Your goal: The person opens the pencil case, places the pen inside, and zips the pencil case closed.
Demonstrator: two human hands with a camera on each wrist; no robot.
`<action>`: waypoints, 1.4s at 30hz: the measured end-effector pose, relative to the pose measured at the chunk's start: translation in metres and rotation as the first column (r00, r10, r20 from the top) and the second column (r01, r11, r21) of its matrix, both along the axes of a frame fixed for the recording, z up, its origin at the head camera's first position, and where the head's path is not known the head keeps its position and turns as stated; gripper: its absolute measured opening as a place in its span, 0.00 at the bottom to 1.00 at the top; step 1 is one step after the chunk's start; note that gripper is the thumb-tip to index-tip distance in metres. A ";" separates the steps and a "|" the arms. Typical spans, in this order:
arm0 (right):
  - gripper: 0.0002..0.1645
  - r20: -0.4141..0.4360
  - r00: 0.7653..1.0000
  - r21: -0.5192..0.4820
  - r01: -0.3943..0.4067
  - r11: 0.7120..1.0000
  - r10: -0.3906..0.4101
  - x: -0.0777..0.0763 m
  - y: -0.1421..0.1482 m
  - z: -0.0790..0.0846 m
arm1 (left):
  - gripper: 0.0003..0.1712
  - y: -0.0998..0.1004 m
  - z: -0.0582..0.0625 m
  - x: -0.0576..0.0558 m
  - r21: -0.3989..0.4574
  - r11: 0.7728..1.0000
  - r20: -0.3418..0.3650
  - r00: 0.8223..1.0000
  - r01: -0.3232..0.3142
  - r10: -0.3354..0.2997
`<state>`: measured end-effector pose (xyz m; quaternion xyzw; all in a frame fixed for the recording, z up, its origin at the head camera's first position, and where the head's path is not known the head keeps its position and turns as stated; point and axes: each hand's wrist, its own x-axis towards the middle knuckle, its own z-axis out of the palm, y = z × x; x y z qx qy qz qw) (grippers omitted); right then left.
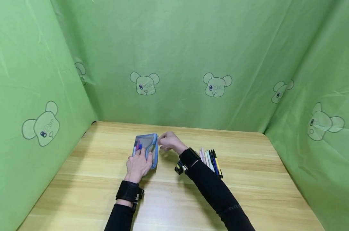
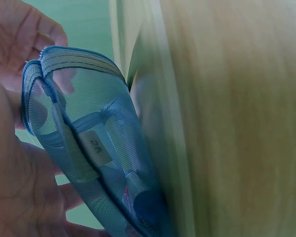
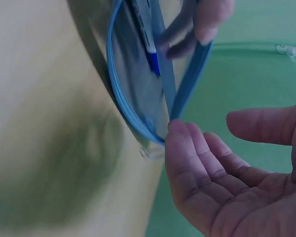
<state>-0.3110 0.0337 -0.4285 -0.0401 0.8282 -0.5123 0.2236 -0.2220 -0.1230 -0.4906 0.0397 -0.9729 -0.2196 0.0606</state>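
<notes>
A blue mesh pencil case (image 1: 153, 150) lies on the table with its zipped side open, a marker with a blue cap (image 3: 154, 61) and other pens inside. My left hand (image 1: 138, 165) grips the case near its front, thumb at the opening's edge and fingers over the mesh. In the left wrist view, the case's zipper tape (image 2: 79, 60) and a small label (image 2: 94, 147) show beside the palm. My right hand (image 1: 170, 142) is at the far right corner of the case. Its extended fingertips (image 3: 176, 131) touch the blue edge there; the thumb stands apart from them.
A row of several pens (image 1: 210, 162) in pink, pale green, black, blue and yellow lies right of the case, partly behind the right forearm. The wooden table (image 1: 249, 179) is bordered by green cloth walls (image 1: 180, 109) at the back and sides.
</notes>
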 end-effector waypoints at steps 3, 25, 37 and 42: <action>0.17 -0.056 0.998 0.059 0.014 0.998 -0.010 -0.002 0.006 0.006 | 0.30 0.000 0.000 0.000 -0.005 1.000 -0.007 1.000 0.006 -0.006; 0.17 -0.378 0.926 0.387 0.158 0.908 0.000 0.011 0.062 0.028 | 0.31 -0.003 -0.001 0.001 -0.017 1.000 -0.015 1.000 0.014 -0.014; 0.21 -0.391 0.920 0.438 0.180 0.881 0.007 0.014 0.088 0.019 | 0.31 -0.002 -0.001 0.003 -0.015 1.000 -0.005 1.000 0.019 -0.019; 0.24 -0.420 0.907 0.458 0.193 0.868 0.020 0.013 0.100 0.013 | 0.32 -0.001 0.000 0.004 -0.012 1.000 -0.014 1.000 0.023 -0.024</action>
